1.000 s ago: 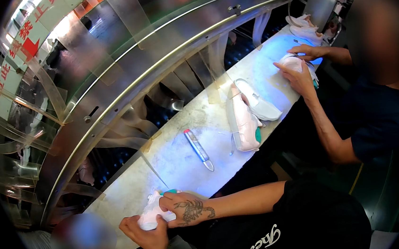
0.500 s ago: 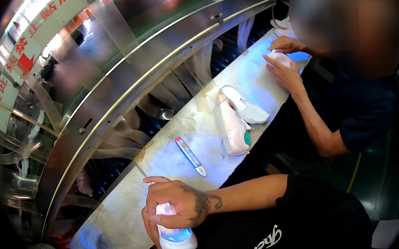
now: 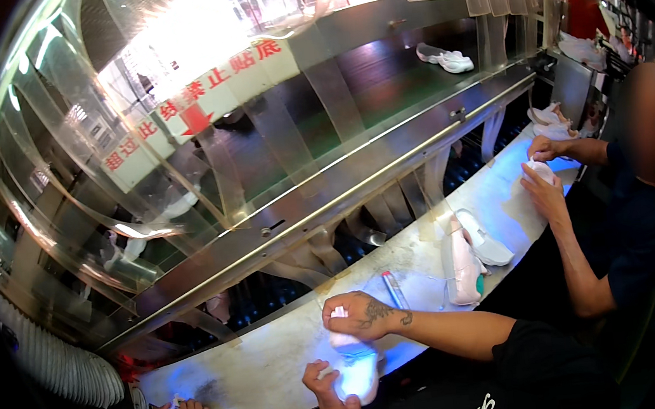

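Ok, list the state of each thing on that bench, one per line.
White shoe: held in both hands, left hand beneath, right hand on top.
Pair of shoes: lying on the bench, untouched.
Pen: lying flat on the bench.
Shoe by co-worker: in that person's hands.

shoe [image 3: 355,366] turned sole-up — left hand [image 3: 330,391] beneath
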`<state>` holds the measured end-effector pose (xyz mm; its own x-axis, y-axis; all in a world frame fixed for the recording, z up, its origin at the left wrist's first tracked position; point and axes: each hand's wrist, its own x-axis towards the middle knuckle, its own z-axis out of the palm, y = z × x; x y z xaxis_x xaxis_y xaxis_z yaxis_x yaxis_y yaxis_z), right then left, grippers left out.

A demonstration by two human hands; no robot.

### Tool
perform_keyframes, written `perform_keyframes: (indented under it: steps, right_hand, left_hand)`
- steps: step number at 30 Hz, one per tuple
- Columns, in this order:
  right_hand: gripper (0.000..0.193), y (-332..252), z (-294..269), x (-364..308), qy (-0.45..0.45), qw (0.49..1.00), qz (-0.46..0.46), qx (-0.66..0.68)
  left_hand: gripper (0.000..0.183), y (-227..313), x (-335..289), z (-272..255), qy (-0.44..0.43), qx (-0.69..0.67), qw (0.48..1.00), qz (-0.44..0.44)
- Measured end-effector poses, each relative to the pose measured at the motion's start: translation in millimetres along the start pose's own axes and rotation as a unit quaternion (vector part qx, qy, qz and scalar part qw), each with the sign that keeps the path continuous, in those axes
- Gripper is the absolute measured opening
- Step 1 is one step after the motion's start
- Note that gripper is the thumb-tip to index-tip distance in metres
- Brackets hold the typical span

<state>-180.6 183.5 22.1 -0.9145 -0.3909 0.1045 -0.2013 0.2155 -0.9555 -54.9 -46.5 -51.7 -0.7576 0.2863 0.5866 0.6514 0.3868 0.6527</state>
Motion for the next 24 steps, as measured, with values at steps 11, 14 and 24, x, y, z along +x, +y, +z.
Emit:
perform_keyframes:
  steps: [11, 14, 24]
  right_hand:
    - [0.029, 3.1, 15.3, 13.5, -0.057, 0.997, -0.039, -0.031]
    - [0.026, -9.1, 12.3, 21.8, -0.052, 0.999, -0.003, 0.006]
    - [0.026, -9.8, 12.1, 21.2, -0.049, 0.998, -0.011, -0.022]
  left_hand:
    - [0.048, 32.8, 5.7, -15.4, -0.037, 0.182, 0.981, 0.05]
    - [0.048, 46.8, 13.2, -23.0, -0.093, 0.239, 0.964, 0.066]
    - [0.055, 54.1, 16.6, -27.7, -0.139, 0.253, 0.957, 0.022]
